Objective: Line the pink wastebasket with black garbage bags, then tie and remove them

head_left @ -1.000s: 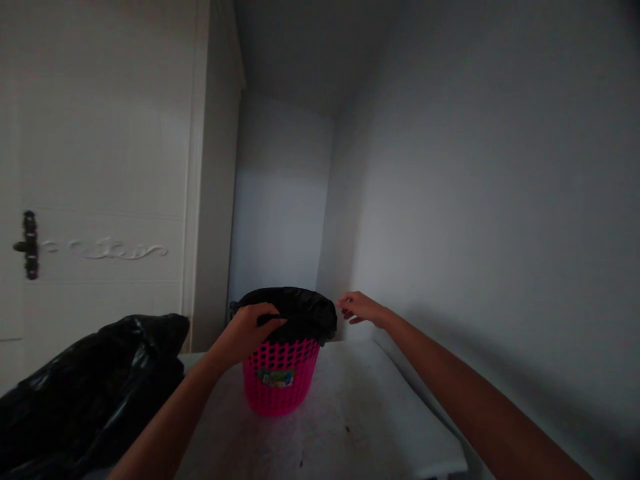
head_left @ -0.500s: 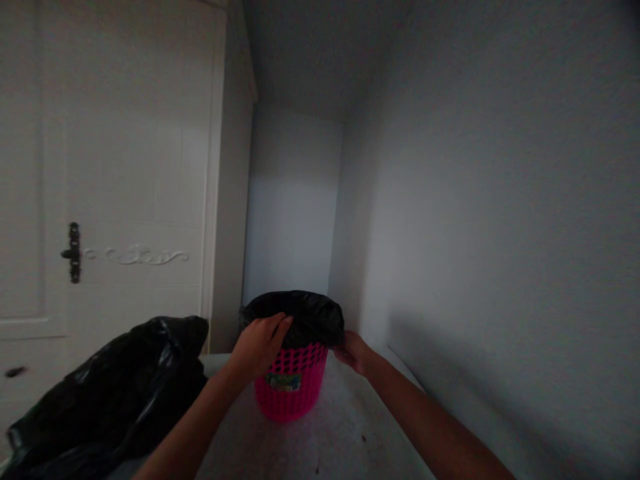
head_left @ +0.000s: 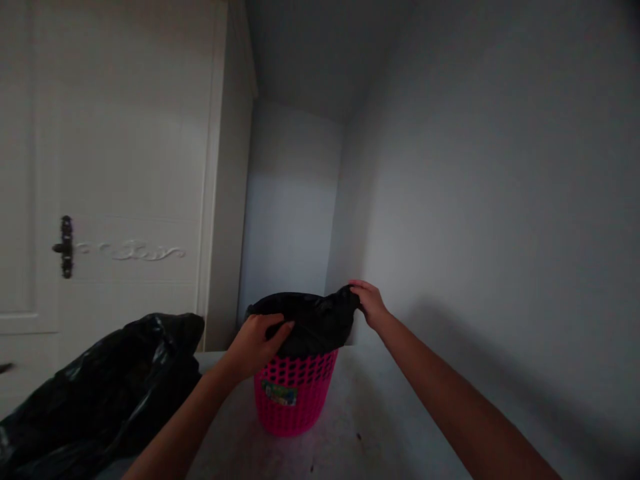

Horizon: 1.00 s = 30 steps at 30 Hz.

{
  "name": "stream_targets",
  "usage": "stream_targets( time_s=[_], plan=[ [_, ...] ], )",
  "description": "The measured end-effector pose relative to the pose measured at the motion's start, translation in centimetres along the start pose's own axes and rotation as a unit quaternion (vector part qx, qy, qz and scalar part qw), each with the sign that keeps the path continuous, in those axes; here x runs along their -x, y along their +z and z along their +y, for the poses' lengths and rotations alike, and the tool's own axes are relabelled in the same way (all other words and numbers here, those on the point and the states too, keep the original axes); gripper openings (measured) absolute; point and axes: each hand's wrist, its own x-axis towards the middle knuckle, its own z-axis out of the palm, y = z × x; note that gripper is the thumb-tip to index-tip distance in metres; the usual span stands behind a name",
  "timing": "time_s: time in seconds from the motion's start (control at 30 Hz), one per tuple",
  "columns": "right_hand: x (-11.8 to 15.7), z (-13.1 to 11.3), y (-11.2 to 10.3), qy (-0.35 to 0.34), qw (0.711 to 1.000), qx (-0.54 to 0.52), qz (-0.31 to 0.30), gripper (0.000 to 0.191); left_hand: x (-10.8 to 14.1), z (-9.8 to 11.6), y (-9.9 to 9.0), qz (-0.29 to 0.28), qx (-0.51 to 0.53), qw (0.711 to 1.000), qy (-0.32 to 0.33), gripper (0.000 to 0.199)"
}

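A pink plastic basket (head_left: 293, 407) with a perforated side and a small label stands upright in front of me. Its mouth is lined with a black trash bag (head_left: 320, 327), folded over the rim and hanging outside. My left hand (head_left: 257, 343) grips the bag at the near left of the rim, thumb outside and fingers over the edge. At the right side, my right hand (head_left: 369, 300) pinches the bag's edge and pulls it up and outward. The basket's inside is hidden by the bag.
Another black plastic bag (head_left: 115, 387) lies crumpled at the left. A white cabinet (head_left: 130, 167) with a dark handle (head_left: 66, 247) stands behind it. A grey wall (head_left: 475, 233) runs along the right. Small dark specks dot the pale surface (head_left: 380, 427).
My right hand has risen from beside the basket's upper side to the rim, lifting the bag's right edge. My left hand stays at the near left rim. The basket tilts slightly.
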Motion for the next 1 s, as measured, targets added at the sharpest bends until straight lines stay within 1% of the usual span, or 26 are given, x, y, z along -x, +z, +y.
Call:
stream_targets(
  time_s=[0.1,0.2,0.27,0.37,0.47,0.53,0.6,0.67,0.7,0.73,0.8,0.83,0.87,0.9,0.93,0.97,1.0],
  plan=[
    [-1.1,-1.7,2.1,-0.049,0.997,0.042,-0.039,0.038,0.1,0.5,0.2,-0.011,0.010,0.999,0.029,0.043],
    [-1.5,-3.5,5.0,-0.097,0.988,0.070,-0.095,0.042,0.3,1.3,0.6,-0.019,-0.018,0.999,0.045,0.038],
    [-1.5,-4.8,7.1,-0.125,0.980,0.079,-0.134,0.042,0.3,1.9,0.9,-0.019,-0.041,0.998,0.037,0.037],
    [-1.4,-6.7,10.0,-0.166,0.967,0.078,-0.179,0.042,0.3,2.4,1.3,-0.021,-0.063,0.998,0.013,0.039],
    [-1.3,-8.6,12.1,-0.205,0.954,0.063,-0.209,0.047,0.1,2.5,1.7,-0.018,-0.069,0.997,0.007,0.039],
    [-1.3,-10.1,13.0,-0.251,0.940,0.049,-0.228,0.052,-0.1,2.6,1.8,-0.025,-0.075,0.997,0.011,0.037],
    [-1.3,-11.9,13.3,-0.316,0.918,0.048,-0.235,0.055,-0.1,2.9,1.9,-0.042,-0.085,0.995,0.015,0.036],
    [-1.4,-13.9,13.0,-0.382,0.895,0.073,-0.219,0.055,0.2,3.1,1.7,-0.050,-0.094,0.994,0.028,0.034],
    [-1.4,-14.9,12.7,-0.411,0.884,0.092,-0.204,0.055,0.5,3.2,1.5,-0.041,-0.094,0.994,0.038,0.032],
    [-1.5,-15.7,12.2,-0.434,0.874,0.112,-0.187,0.055,0.9,3.1,1.2,-0.023,-0.087,0.995,0.050,0.030],
    [-1.6,-17.1,11.0,-0.458,0.863,0.153,-0.147,0.054,1.6,2.4,0.8,0.040,-0.055,0.996,0.063,0.032],
    [-1.7,-17.5,10.3,-0.460,0.862,0.173,-0.124,0.053,2.0,1.6,0.6,0.085,-0.032,0.994,0.054,0.035],
    [-1.8,-17.8,9.6,-0.455,0.864,0.193,-0.099,0.052,2.2,0.6,0.4,0.136,-0.008,0.990,0.030,0.038],
    [-1.9,-17.9,8.9,-0.445,0.867,0.213,-0.073,0.050,2.4,-0.6,0.3,0.188,0.015,0.982,-0.017,0.041],
    [-1.9,-17.9,8.3,-0.430,0.871,0.232,-0.046,0.047,2.4,-1.9,0.3,0.251,0.040,0.964,-0.084,0.047],
    [-2.0,-17.8,7.8,-0.411,0.877,0.250,-0.021,0.043,2.3,-3.3,0.3,0.292,0.072,0.938,-0.172,0.054],
    [-2.0,-17.7,7.3,-0.387,0.882,0.268,0.001,0.039,2.2,-4.6,0.4,0.299,0.127,0.908,-0.264,0.057]
  ],
)
